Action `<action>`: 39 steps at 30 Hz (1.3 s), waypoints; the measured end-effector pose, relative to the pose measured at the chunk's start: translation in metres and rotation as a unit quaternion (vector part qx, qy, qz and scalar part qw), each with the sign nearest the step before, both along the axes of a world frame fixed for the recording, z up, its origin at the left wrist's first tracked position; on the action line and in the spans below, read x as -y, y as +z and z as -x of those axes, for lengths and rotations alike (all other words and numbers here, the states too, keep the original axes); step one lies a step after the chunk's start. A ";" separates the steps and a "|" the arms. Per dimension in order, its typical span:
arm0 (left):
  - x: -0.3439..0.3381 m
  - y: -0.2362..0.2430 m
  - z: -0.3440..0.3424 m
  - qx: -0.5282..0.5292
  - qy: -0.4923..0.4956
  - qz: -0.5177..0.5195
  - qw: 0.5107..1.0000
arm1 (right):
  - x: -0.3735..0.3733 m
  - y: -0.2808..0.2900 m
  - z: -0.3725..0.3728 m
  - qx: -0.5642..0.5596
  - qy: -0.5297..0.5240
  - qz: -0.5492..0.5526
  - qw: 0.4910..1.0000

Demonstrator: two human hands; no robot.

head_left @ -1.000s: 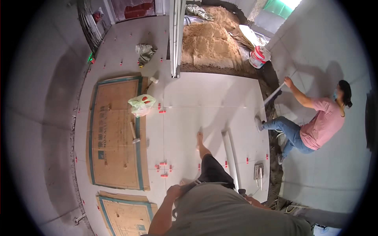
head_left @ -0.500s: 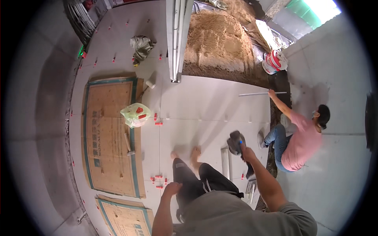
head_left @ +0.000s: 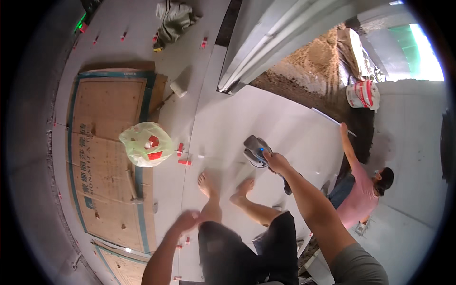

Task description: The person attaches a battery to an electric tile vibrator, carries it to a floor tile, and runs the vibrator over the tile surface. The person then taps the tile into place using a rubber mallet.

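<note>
In my right hand I grip a dark grey tile vibrator, a power tool with a round base and a small blue light. It is held over the pale floor tiles, in front of my bare feet; whether its base touches them I cannot tell. My left hand is by my left knee, its fingers smeared by motion. Nearest to it on the floor are red tile levelling wedges. A thin plastic bag with red pieces inside lies on the cardboard to my left.
Cardboard sheets cover tiles on the left, with a hammer on them. A white-headed mallet and crumpled cloth lie farther off. At right, a person in pink holds a long bar near a bucket.
My view has come lower and closer to the floor, with my knees bent. The tile vibrator has moved forward and left. My left hand has moved down and left to my knee.
</note>
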State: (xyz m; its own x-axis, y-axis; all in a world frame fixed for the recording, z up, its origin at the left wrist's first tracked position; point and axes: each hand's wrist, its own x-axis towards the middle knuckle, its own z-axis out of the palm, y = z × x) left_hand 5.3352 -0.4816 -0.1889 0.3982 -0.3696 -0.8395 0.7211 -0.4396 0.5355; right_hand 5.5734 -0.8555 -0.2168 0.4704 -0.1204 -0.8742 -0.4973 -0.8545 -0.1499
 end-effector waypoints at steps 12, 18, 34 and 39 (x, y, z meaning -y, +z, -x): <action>0.026 -0.407 -0.294 0.482 -0.032 -0.357 0.799 | -0.052 -0.270 -0.091 0.052 -0.005 -0.123 0.991; 0.038 -0.447 -0.330 0.496 0.004 -0.391 0.775 | -0.034 -0.303 -0.091 0.090 -0.020 -0.151 0.984; 0.038 -0.438 -0.330 0.430 -0.044 -0.390 0.813 | -0.064 -0.301 -0.102 0.069 0.002 -0.104 0.992; 0.039 -0.441 -0.330 0.432 -0.051 -0.408 0.803 | -0.062 -0.304 -0.104 0.115 0.051 -0.149 0.981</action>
